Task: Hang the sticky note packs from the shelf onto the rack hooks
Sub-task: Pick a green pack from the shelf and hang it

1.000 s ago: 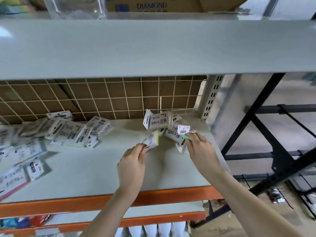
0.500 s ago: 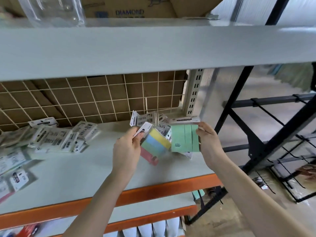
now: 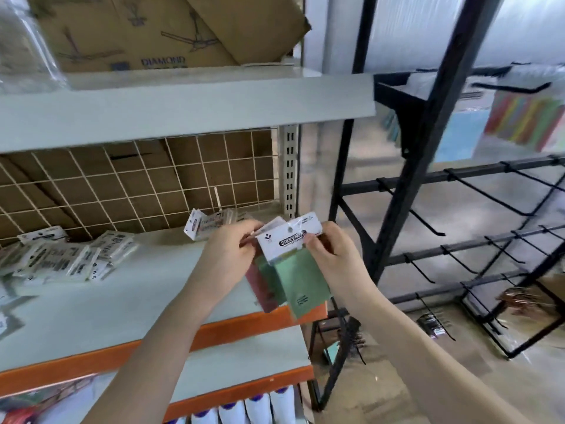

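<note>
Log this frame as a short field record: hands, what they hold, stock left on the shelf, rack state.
left hand: pinches the reddish pack by its header
right hand: pinches the green pack by its white header card
packs: held together over the shelf's right end, not yet on a hook
shelf stock: loose packs at left, a few behind the hands
rack: black, to the right; nearest hooks bare

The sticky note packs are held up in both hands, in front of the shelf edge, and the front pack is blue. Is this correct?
Not quite. In the head view the front pack is green, not blue. The rest holds: the left hand and right hand both hold the sticky note packs up, in front of the shelf edge.
</note>
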